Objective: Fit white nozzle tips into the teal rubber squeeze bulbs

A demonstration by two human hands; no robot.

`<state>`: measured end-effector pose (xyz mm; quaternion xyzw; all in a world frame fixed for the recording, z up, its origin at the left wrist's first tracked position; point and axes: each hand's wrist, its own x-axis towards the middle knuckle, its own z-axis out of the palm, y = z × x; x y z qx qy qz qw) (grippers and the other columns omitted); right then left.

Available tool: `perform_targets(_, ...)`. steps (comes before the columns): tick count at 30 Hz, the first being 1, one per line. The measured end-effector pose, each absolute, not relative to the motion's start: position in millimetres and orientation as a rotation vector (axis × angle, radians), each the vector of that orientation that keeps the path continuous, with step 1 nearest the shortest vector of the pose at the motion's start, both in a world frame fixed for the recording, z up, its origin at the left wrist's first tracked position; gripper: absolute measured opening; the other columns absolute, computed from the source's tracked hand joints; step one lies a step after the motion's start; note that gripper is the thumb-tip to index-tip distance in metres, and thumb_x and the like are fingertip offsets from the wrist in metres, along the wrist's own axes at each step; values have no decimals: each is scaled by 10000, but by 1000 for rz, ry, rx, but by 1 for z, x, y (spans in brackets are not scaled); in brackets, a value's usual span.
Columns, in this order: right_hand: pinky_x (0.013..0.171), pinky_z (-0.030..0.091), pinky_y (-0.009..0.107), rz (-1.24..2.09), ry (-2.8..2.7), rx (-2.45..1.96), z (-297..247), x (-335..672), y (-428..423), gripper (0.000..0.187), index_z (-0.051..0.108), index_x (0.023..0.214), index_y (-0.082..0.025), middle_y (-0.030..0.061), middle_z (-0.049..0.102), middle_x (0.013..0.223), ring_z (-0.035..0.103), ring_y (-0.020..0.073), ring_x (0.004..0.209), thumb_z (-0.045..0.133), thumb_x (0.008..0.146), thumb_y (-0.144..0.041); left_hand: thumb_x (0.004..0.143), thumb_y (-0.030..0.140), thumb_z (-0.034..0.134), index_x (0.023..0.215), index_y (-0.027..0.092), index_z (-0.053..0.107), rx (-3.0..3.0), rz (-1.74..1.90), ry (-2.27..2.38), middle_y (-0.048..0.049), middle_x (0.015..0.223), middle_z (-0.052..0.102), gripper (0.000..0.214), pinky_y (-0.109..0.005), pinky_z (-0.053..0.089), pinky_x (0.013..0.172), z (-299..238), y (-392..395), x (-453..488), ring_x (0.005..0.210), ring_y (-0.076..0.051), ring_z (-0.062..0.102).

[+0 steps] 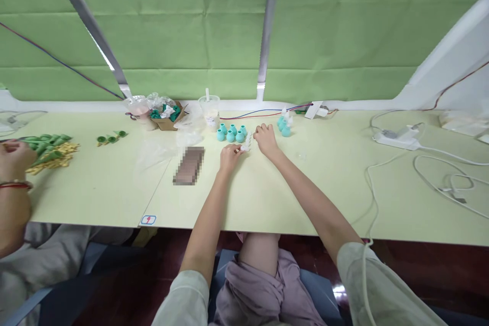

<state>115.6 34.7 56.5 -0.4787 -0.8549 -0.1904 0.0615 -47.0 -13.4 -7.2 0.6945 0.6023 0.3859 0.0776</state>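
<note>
Several small translucent white pieces (247, 141) form a short row on the table between my hands. My left hand (229, 158) is closed, its thumb and fingertips pinching at the near end of that row. My right hand (266, 140) has its fingers curled together just right of the row; whatever they hold is too small to make out. Several turquoise bulb-shaped pieces with narrow necks (231, 135) stand grouped beyond my left hand. Farther right is another cluster of turquoise pieces (283, 128), with white parts on top.
Left of my arm lies a pixelated flat rectangle (188, 165). Behind it are a lidless-looking plastic cup with straw (209, 112), plastic bags and an open cardboard box (167, 122). A co-worker's hand (15, 160) is by green and yellow pieces (51, 150). White cables and a power strip (397, 138) lie right.
</note>
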Motion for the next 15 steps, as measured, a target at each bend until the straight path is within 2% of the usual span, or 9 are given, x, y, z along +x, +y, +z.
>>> perform_targets(3, 843, 271, 396, -583, -2659, -1461, 58, 116, 35, 172, 689, 943, -160, 127, 601, 1072, 433, 279, 1048, 565, 824, -156, 782, 300, 651, 916, 196, 703, 2085, 1141, 1815, -20, 805, 672, 178, -250, 419, 703, -8, -13, -47, 684, -132, 564)
perform_targets(6, 863, 278, 399, -620, -2729, -1443, 52, 113, 37, 187, 683, 954, -139, 133, 605, 1057, 431, 286, 1051, 614, 789, -192, 783, 304, 648, 914, 192, 703, 2095, 1127, 1818, -21, 802, 672, 181, -249, 421, 703, -8, -13, -47, 686, -132, 565)
perform_targets(11, 876, 281, 392, -648, -2773, -1385, 39, 107, 38, 212, 679, 931, -135, 119, 624, 1008, 440, 262, 1017, 512, 809, -89, 784, 320, 647, 928, 188, 701, 2093, 1126, 1818, -24, 828, 685, 203, -250, 421, 708, -8, -14, -48, 687, -130, 561)
perform_targets(15, 869, 291, 388, -675, -2754, -1368, 37, 107, 34, 225, 674, 955, -137, 119, 617, 1031, 431, 265, 1015, 502, 815, -100, 783, 323, 650, 915, 192, 706, 2111, 1115, 1814, -21, 806, 685, 195, -248, 415, 702, -6, -16, -46, 695, -134, 560)
